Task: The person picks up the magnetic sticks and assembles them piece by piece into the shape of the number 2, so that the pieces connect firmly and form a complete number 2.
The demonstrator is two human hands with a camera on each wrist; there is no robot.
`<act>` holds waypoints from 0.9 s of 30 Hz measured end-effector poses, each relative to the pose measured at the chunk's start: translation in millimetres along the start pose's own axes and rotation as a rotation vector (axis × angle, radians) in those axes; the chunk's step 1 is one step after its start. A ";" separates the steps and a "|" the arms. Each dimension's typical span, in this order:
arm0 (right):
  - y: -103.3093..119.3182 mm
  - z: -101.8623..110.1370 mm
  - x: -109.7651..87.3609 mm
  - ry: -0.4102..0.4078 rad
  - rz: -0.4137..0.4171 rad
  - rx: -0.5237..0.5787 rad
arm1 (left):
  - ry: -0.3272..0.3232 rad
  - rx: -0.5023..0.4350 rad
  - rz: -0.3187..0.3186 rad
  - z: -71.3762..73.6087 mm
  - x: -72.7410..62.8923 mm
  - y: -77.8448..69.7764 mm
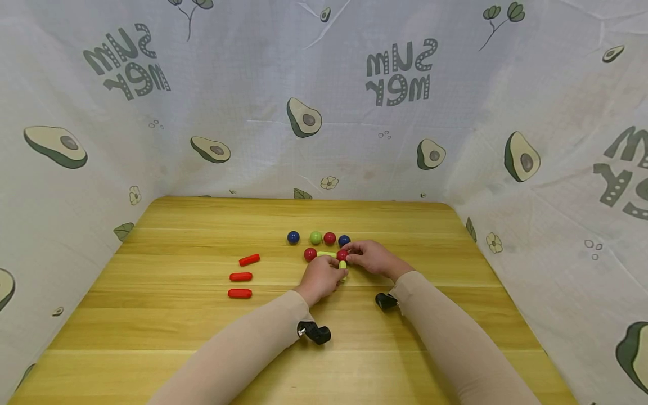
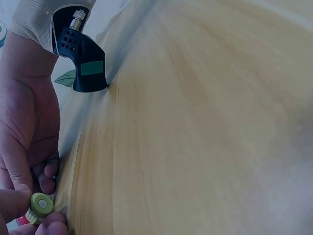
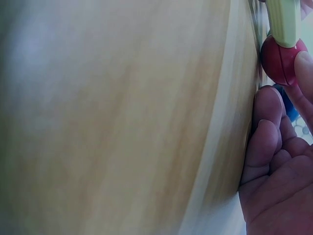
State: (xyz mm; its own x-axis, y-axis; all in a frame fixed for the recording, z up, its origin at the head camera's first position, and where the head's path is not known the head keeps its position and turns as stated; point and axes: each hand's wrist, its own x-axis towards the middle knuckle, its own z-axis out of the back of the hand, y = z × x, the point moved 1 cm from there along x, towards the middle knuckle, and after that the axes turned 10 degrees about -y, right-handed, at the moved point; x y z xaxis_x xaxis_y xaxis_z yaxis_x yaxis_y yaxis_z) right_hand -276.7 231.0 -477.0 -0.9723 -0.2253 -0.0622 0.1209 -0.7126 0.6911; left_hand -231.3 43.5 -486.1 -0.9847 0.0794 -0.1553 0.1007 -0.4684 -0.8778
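My left hand (image 1: 320, 277) pinches a ribbed yellow-green rod (image 1: 343, 265) between thumb and fingers. In the left wrist view, the rod's round end (image 2: 43, 203) shows a pale disc at its centre. My right hand (image 1: 376, 259) holds a red ball (image 1: 342, 256) by its side with thumb and fingers. The right wrist view shows the rod (image 3: 285, 24) meeting this red ball (image 3: 277, 62). A second yellow-green rod (image 1: 326, 254) runs left from the held ball towards another red ball (image 1: 310, 254).
Behind the hands is a row with a blue ball (image 1: 293, 237), a green ball (image 1: 316, 237), a red ball (image 1: 330, 238) and another blue ball (image 1: 344, 241). Three red rods lie to the left, the nearest red rod (image 1: 239, 293) lowest. White patterned cloth (image 1: 253, 146) hangs around the wooden table (image 1: 152, 326).
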 end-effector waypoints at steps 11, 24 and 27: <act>0.1 -0.1 0.1 -0.002 -0.013 0.000 | 0.012 -0.002 -0.019 3.1 -4.1 -0.4; 1.1 0.3 -1.8 -0.015 -0.004 -0.009 | 0.044 -0.022 -0.029 14.5 -9.6 1.0; 0.7 -0.2 -1.0 -0.015 -0.009 -0.010 | 0.037 0.015 -0.050 22.3 -7.7 2.4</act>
State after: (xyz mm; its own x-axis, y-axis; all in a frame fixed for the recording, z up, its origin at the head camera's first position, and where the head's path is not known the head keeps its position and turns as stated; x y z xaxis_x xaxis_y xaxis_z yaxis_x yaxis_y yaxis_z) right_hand -275.5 230.5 -476.6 -0.9763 -0.2089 -0.0572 0.1142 -0.7213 0.6832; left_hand -226.6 22.2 -476.9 -0.9825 0.1350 -0.1285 0.0494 -0.4757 -0.8782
